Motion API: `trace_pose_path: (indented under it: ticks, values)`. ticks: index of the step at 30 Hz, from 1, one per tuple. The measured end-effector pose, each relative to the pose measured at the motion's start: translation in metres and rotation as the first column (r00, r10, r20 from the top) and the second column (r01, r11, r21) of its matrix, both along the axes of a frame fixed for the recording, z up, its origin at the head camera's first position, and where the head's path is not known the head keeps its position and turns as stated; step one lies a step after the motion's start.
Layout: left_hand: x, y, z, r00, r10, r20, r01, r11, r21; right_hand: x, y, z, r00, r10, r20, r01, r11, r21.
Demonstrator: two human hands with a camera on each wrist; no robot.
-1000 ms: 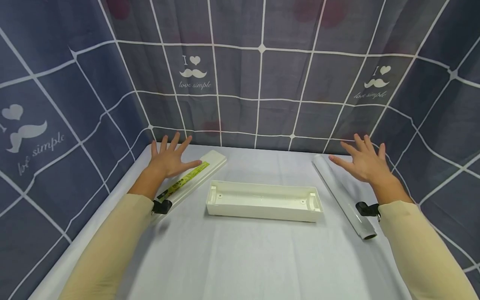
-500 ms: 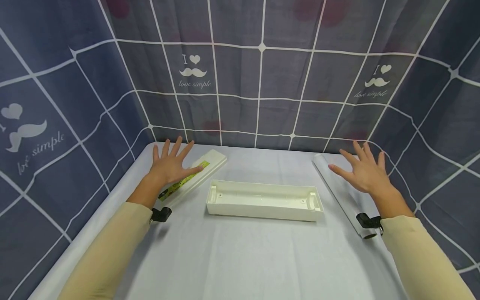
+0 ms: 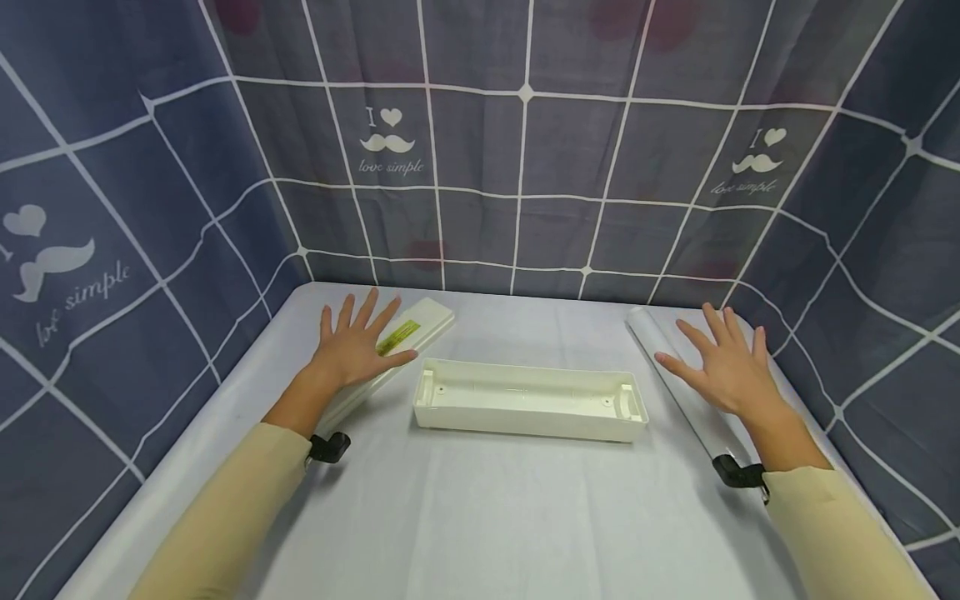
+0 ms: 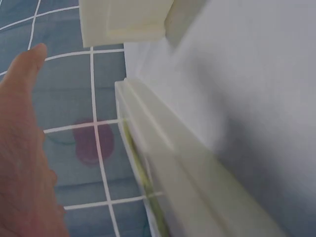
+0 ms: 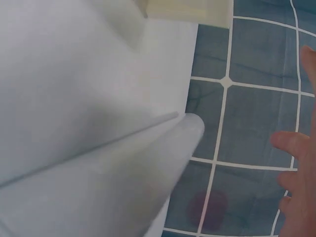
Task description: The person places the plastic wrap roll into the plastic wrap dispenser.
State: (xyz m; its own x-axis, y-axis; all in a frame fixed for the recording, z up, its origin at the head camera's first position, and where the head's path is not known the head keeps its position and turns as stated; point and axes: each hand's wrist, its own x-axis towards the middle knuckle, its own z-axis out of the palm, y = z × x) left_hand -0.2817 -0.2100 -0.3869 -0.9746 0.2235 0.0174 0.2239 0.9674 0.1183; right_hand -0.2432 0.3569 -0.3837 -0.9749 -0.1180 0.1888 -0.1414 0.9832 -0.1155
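Note:
My left hand point(image 3: 352, 354) hovers with fingers spread over a long cream plastic lid point(image 3: 431, 317) bearing a yellow-green label. The hand hides part of that label. In the left wrist view, the lid point(image 4: 197, 173) runs beside my thumb with a gap between. On the right, my other hand point(image 3: 723, 367) is spread above a long roll of clear-looking film point(image 3: 705, 417), holding nothing. The roll point(image 5: 133, 173) lies apart from my fingers in the right wrist view. Between the hands sits an open, narrow cream box point(image 3: 525, 423) with a fitting at each end inside.
A white cloth point(image 3: 502, 517) covers the table. Blue-grey checked curtain point(image 3: 480, 225) encloses the back and both sides, close behind the lid and roll. Black wrist cameras point(image 3: 330, 447) are strapped at both cuffs.
Both spread hands have drawn back toward me, the left also shifting slightly right over the lid. Lid, box and roll have stayed where they were.

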Motion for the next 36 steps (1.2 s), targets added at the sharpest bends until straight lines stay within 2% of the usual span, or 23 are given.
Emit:
trace_pose_path:
  ticks: [10,16,24,32,36]
  values:
    - [0.014,0.012,-0.011,0.999,-0.037,-0.036,0.040,0.997,0.070,0.017,0.004,-0.024,0.999,0.009,-0.046,-0.012,0.997,-0.070]
    - [0.020,0.017,-0.022,0.995,-0.071,-0.076,0.079,0.990,0.114,0.026,0.004,-0.035,0.999,0.003,-0.041,-0.008,0.994,-0.113]
    - [0.027,0.023,-0.034,0.990,-0.105,-0.096,0.121,0.977,0.177,0.036,0.004,-0.052,0.998,0.015,-0.058,-0.027,0.976,-0.216]
    - [0.033,0.031,-0.041,0.988,-0.115,-0.104,0.141,0.943,0.302,0.046,0.001,-0.062,0.994,0.016,-0.109,-0.046,0.959,-0.278]
    - [0.035,0.035,-0.045,0.986,-0.125,-0.107,0.157,0.906,0.393,0.051,0.000,-0.063,0.991,-0.007,-0.133,-0.036,0.947,-0.319]
